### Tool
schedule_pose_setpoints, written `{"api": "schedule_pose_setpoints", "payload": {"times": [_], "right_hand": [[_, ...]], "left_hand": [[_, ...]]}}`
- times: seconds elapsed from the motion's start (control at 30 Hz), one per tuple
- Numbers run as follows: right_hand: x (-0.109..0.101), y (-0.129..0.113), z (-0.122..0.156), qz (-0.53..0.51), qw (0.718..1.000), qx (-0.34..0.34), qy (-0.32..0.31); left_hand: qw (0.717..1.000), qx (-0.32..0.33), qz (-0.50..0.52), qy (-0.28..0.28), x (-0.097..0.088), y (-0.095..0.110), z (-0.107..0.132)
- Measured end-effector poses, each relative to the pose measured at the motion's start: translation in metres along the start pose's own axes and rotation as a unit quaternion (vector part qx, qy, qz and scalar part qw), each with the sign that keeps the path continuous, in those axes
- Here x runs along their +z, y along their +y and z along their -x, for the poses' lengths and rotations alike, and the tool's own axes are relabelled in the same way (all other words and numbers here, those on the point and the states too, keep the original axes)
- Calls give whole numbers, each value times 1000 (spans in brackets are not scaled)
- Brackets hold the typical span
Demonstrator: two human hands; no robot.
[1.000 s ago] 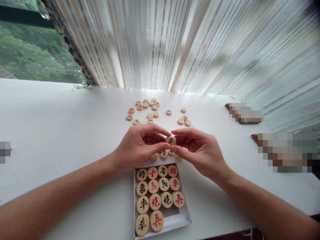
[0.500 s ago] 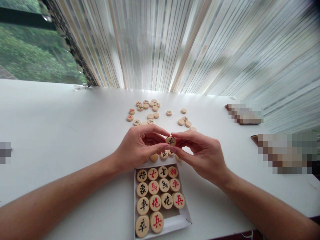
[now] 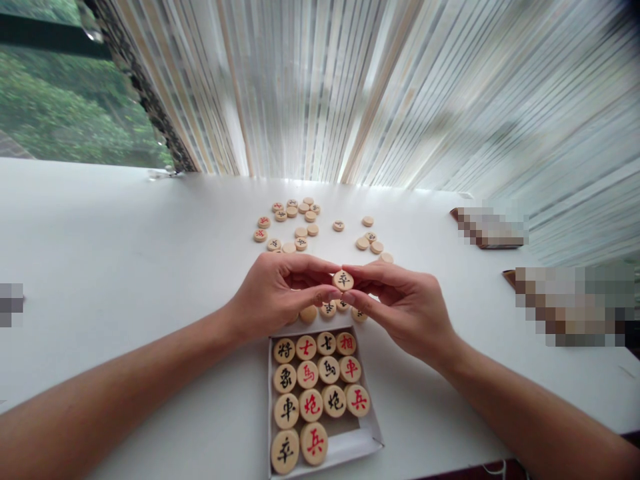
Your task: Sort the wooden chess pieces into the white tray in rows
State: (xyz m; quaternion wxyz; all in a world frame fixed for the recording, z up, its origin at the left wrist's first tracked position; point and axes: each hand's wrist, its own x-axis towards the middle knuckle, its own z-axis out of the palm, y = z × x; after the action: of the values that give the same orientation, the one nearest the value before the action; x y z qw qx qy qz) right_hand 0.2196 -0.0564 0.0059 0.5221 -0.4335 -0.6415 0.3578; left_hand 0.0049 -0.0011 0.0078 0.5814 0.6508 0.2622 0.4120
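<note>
Between both hands is a round wooden Chinese chess piece (image 3: 343, 281) with a black character facing me. My left hand (image 3: 280, 290) pinches its left edge with thumb and fingertips. On its other edge, my right hand (image 3: 403, 300) grips it the same way. Just below the hands lies a white open box (image 3: 350, 441) with rows of pieces in red and black characters. The front row holds a black-lettered piece (image 3: 285, 451) and a red-lettered piece (image 3: 314, 443), with a gap to their right. Several pieces (image 3: 328, 308) lie behind the box, partly hidden by my hands.
Loose chess pieces (image 3: 301, 232) are scattered farther back on the white table (image 3: 125, 267), some face up, some blank side up. Two blurred objects with brown edges (image 3: 493, 228) stand at the right. A striped string curtain (image 3: 300, 93) hangs behind the table.
The held piece has risen very slightly and turned a little, its character now more upright. My right thumb has shifted left along its lower edge. The box and loose pieces stay put.
</note>
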Motion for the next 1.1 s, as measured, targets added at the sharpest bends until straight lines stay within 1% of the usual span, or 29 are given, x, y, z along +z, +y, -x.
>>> {"api": "schedule_pose_setpoints", "payload": {"times": [0.17, 0.27, 0.37, 0.53, 0.73, 0.87, 0.97, 1.1], "right_hand": [[1, -6, -2, -4, 1000, 14, 4], [2, -9, -3, 2, 1000, 25, -1], [2, -10, -3, -8, 999, 45, -14], [1, -11, -3, -22, 996, 80, -35], [1, -14, -5, -77, 986, 137, -62], [2, -16, -5, -94, 981, 153, -76], [5, -17, -5, -102, 978, 167, -69], [9, -16, -5, -106, 975, 187, -59]], "left_hand": [[1000, -2, 8, -7, 1, 2, 0], [1000, 1, -10, -7, 1, 3, 0], [1000, 4, -24, -14, 1, 4, 1], [1000, 0, 3, -22, 2, 1, 2], [999, -13, 8, -43, 3, 1, 4], [999, -18, 11, -43, 4, 2, 4], [999, -1, -9, -47, 5, 3, 4], [995, 52, -58, -56, 8, 5, 4]]}}
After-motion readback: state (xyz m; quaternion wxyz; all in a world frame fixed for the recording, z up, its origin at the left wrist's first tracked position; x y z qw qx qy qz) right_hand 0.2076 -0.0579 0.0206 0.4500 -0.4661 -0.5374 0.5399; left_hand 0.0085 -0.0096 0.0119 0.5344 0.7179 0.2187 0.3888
